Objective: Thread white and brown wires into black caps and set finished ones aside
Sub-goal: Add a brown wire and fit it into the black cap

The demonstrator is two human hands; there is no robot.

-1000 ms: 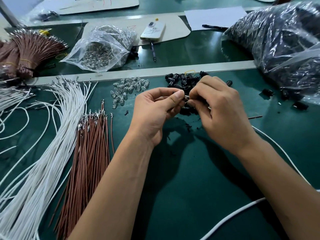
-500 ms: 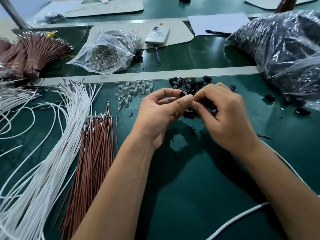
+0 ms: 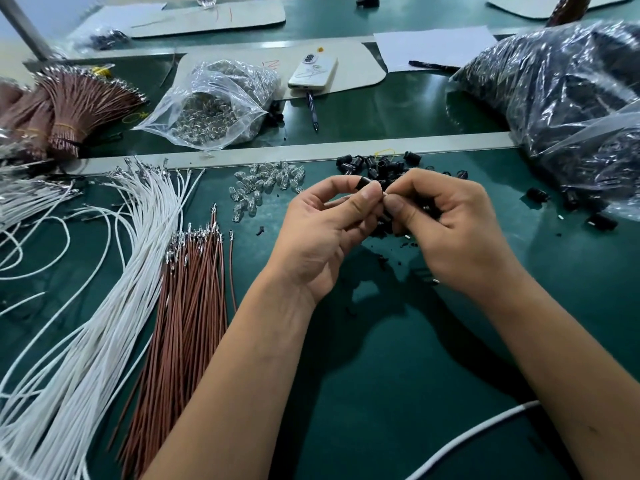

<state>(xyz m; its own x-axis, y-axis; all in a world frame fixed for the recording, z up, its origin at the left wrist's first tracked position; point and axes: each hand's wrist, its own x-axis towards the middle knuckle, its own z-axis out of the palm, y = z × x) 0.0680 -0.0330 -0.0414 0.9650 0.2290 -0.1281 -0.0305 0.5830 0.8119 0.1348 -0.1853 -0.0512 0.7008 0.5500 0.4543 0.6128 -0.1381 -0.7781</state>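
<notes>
Just then my left hand (image 3: 322,230) pinched a cap (image 3: 365,184), right hand (image 3: 450,226) pinching something tiny; next, a wire (image 3: 194,289)

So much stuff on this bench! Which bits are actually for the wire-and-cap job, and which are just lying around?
For the job:
- black cap pinched in left hand
- right hand
- pile of black caps
- white wires
- brown wires

Lying about:
- phone
- pen
- paper sheet
- bag of clear parts
</notes>
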